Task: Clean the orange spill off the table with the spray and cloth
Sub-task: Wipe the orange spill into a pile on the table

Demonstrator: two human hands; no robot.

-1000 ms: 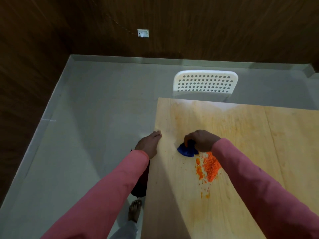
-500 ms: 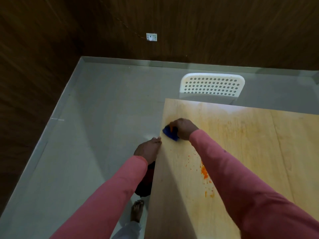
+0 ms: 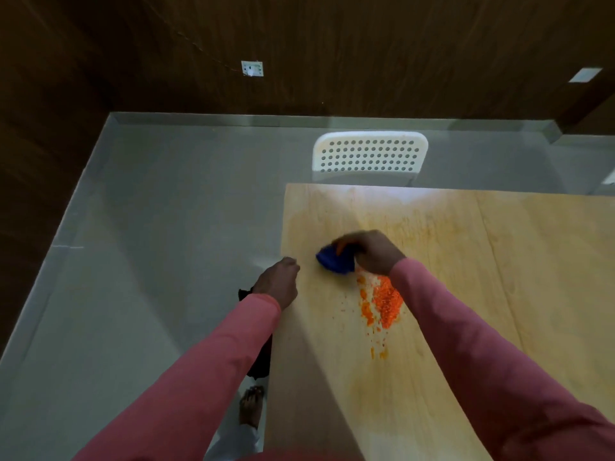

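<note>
My right hand [image 3: 372,251] is closed on a bunched blue cloth [image 3: 334,261] and presses it onto the light wooden table [image 3: 482,294], just above a patch of orange crumbs [image 3: 382,302]. Smaller orange specks trail toward me from the patch. A faint orange smear stains the wood beyond my hand. My left hand [image 3: 278,282] rests curled at the table's left edge, holding nothing that I can see. No spray bottle is in view.
A white perforated chair [image 3: 369,158] stands at the table's far edge. Grey floor [image 3: 149,261] lies left of the table, with my bare foot [image 3: 251,405] near the table's left edge. Dark wooden walls close the room behind.
My right hand with the cloth swept out to the table's left edge, then came back right, beside the orange patch. The left hand stayed at the edge.
</note>
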